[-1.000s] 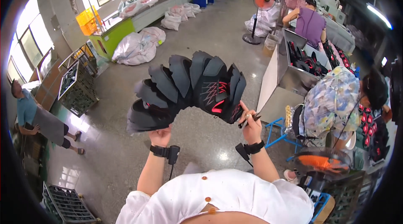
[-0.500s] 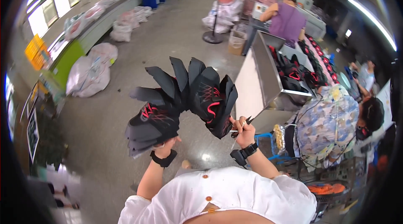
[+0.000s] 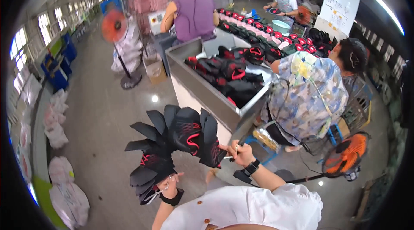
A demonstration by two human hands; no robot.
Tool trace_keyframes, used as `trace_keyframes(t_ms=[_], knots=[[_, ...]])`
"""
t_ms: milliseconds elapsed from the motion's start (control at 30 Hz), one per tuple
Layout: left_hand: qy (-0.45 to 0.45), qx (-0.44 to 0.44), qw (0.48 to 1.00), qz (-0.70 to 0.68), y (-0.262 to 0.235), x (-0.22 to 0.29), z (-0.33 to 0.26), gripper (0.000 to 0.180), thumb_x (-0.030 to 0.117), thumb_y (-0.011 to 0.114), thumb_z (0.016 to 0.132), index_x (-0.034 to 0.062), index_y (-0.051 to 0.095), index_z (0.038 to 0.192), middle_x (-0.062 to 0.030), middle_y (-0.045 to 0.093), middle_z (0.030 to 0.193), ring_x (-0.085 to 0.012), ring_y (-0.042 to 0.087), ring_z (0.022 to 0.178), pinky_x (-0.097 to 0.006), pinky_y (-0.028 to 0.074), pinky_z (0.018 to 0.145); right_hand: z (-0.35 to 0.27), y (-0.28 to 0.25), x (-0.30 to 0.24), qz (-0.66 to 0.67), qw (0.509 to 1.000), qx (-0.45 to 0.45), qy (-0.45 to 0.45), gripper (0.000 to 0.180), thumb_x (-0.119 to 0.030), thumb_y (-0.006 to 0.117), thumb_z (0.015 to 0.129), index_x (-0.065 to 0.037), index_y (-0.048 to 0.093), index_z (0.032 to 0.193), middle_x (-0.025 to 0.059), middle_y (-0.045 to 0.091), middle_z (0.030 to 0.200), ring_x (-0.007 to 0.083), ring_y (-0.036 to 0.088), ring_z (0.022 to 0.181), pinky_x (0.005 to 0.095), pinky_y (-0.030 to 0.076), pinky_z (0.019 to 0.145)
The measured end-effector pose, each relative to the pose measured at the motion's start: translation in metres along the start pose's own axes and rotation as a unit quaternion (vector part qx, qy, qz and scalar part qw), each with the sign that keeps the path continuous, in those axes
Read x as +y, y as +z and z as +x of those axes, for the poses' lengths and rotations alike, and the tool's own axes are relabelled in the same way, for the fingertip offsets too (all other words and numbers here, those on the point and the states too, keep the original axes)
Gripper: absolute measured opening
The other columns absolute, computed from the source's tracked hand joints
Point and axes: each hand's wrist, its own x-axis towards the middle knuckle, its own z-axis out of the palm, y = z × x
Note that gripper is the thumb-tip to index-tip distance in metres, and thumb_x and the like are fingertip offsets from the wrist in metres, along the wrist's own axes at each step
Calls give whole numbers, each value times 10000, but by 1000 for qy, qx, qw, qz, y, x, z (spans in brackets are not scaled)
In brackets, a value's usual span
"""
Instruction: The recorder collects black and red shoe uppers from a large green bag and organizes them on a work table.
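A fanned stack of black shoe uppers with red trim [image 3: 186, 130] arches between my two hands, above the floor. My left hand [image 3: 169, 184] is closed on the left end of the stack, where whitish cords or strips hang by the fingers. At the right end, my right hand [image 3: 242, 153] is closed at the edge of the last upper. It also pinches a thin dark tool [image 3: 236, 149], whose exact kind I cannot make out. Just beyond the stack stands a metal-walled bin [image 3: 215, 108] with a heap of similar uppers [image 3: 233, 74] inside.
A person in a floral shirt [image 3: 308, 94] sits right of the bin; another in purple [image 3: 194, 16] sits behind it. Rows of shoe parts [image 3: 258, 25] lie beyond. Orange fans stand at the left [image 3: 114, 26] and right [image 3: 346, 155]. White sacks [image 3: 69, 193] lie at left.
My view has turned right, so the bin and the seated people now appear farther left. The stack is still in both hands and sits lower in the picture.
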Motion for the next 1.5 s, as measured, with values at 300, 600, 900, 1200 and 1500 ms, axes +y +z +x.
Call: trace_keyframes(t_ms=[300,600,900,1200,1500], knots=[[58,-114,991,47,34,-107,254,76,35,500,812,-8,555,783,-46,505,646,-131,492,591,-407,534,659,160,-1,-139,-201,953,-11,-226,311,-270,554,825,-36,488,631,54,469,472,323,543,1016,425,279,967],[-18,-332,927,173,134,-259,453,329,144,477,860,-8,479,569,-69,537,569,-156,544,543,-281,467,590,225,-46,-211,-496,813,150,-264,250,-162,462,881,3,512,700,82,591,749,200,544,998,275,426,803],[-66,-480,696,530,98,-452,548,371,333,434,814,35,648,764,-225,606,835,-350,591,829,-447,452,768,265,-146,-173,-827,516,222,-24,136,-92,463,822,-33,554,904,99,611,810,278,572,855,415,351,920],[-24,-423,848,319,8,-346,607,282,183,415,838,-1,628,854,-161,608,699,-281,583,608,-371,442,576,379,-33,-121,-882,428,197,-10,237,-139,482,777,-106,552,1001,72,580,996,279,579,866,368,480,707],[-437,-439,750,233,-196,-242,450,289,205,427,877,2,631,909,-49,598,657,-130,552,601,-280,444,574,438,-4,8,-769,629,80,-85,414,-107,484,798,-115,429,1208,123,483,1205,331,539,957,392,459,782]])
